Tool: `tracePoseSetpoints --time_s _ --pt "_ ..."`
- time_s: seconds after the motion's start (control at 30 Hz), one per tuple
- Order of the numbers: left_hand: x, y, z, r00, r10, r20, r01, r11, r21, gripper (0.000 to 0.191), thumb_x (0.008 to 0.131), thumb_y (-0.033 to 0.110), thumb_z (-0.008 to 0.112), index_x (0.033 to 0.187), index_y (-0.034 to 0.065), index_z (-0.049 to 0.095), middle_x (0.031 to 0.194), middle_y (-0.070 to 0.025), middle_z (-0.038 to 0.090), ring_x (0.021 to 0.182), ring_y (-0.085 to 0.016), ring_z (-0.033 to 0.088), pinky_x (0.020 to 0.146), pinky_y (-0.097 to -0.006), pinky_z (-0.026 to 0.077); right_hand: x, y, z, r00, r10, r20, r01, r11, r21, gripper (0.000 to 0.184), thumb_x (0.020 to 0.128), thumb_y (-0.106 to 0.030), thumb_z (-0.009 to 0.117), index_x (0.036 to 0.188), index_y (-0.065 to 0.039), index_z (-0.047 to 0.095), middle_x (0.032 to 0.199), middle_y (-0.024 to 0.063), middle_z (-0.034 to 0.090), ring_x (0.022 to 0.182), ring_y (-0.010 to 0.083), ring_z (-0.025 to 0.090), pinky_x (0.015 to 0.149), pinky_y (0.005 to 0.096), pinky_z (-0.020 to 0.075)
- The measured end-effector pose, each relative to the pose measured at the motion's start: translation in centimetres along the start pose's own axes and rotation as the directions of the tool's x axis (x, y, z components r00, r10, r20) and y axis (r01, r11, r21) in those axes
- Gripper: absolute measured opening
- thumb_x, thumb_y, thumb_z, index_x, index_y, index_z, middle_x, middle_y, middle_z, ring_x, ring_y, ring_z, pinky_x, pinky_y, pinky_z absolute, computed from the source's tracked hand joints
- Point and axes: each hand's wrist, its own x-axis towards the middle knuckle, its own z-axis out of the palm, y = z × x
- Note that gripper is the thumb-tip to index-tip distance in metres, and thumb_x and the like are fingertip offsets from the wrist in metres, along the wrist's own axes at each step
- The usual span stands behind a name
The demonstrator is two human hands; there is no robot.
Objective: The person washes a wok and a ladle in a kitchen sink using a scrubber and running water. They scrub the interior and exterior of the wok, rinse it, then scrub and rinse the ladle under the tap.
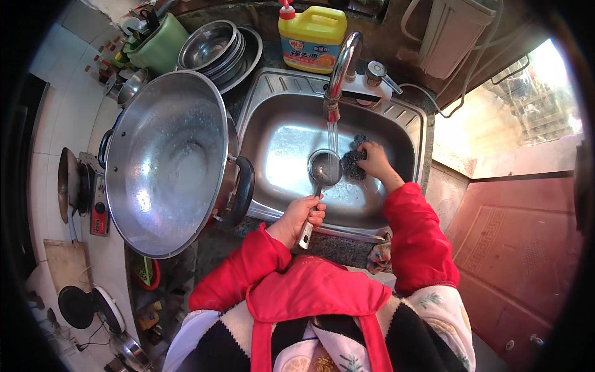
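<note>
My left hand (300,218) grips the handle of a metal ladle (325,168), whose bowl sits under the running tap (343,69) over the steel sink (288,104). Water streams straight into the bowl. On the right side of the basin, my right hand (373,159) has its fingers on a dark scouring pad or cloth (354,165), close beside the ladle's bowl but apart from it. A second dark piece (360,139) shows just above those fingers; whether it belongs to the same pad I cannot tell. Both forearms wear red sleeves.
A large steel wok (162,162) stands tilted left of the sink. Behind it are stacked metal bowls (209,46) and a green utensil holder (158,46). A yellow detergent jug (311,39) stands behind the sink. A crumpled cloth (380,257) lies at the front edge.
</note>
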Motion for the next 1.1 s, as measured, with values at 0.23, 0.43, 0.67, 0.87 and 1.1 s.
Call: tracePoseSetpoints --time_s 0.23,0.43,0.67,0.87,1.1 --pt "-0.3 -1.0 1.8 1.0 0.014 0.024 -0.019 0.979 0.202 0.005 0.096 0.013 0.041 0.1 0.0123 0.045 0.069 -0.0019 0.043 0.049 -0.007 0.034 0.037 -0.0186 0.027 -3.0 -6.5 0.7 0.894 -0.37 0.253 0.363 0.929 0.074 0.046 0.059 -0.01 0.066 0.104 -0.004 0.057 0.101 0.0183 0.057 0.105 0.0361 0.047 0.089 0.0425 0.0411" --pt "-1.0 -0.2 1.3 0.996 0.077 -0.055 -0.054 0.943 0.327 0.006 0.096 0.011 0.042 0.099 0.0147 0.046 0.065 0.0025 0.036 0.047 -0.004 0.03 0.036 -0.016 0.025 -2.3 -8.0 4.5 0.971 -0.236 0.027 0.224 0.948 0.227 0.06 0.063 -0.01 0.065 0.12 0.001 0.05 0.111 0.0226 0.055 0.103 0.0375 0.052 0.094 0.0387 0.0423" --pt "-1.5 -0.2 -0.7 0.999 0.046 0.017 -0.049 0.938 0.343 0.011 0.096 0.011 0.043 0.104 0.0154 0.048 0.061 0.0051 0.034 0.045 -0.003 0.029 0.036 -0.0169 0.025 -2.4 -8.7 0.4 0.863 -0.161 0.479 0.172 0.985 0.022 0.035 0.064 -0.007 0.062 0.099 -0.003 0.064 0.098 0.015 0.064 0.098 0.0325 0.057 0.087 0.0383 0.0448" --pt "-1.5 -0.4 0.2 1.0 0.004 -0.004 -0.002 0.92 0.393 0.009 0.097 0.012 0.043 0.104 0.0147 0.048 0.06 0.0054 0.032 0.045 -0.003 0.029 0.036 -0.016 0.024 -2.5 -9.3 2.3 0.878 -0.392 0.276 0.35 0.917 0.189 0.022 0.064 -0.01 0.061 0.085 -0.009 0.066 0.084 0.0135 0.064 0.085 0.0305 0.061 0.076 0.0399 0.0485" --pt "-2.0 -0.6 0.6 0.999 0.002 0.033 -0.013 0.936 0.353 0.009 0.097 0.012 0.042 0.102 0.0156 0.049 0.06 0.0061 0.032 0.045 -0.002 0.029 0.036 -0.0154 0.024 -2.1 -9.2 1.0 0.961 -0.241 0.138 0.243 0.97 0.002 0.026 0.065 -0.007 0.061 0.091 -0.007 0.065 0.088 0.0139 0.065 0.084 0.0322 0.062 0.077 0.0403 0.048"
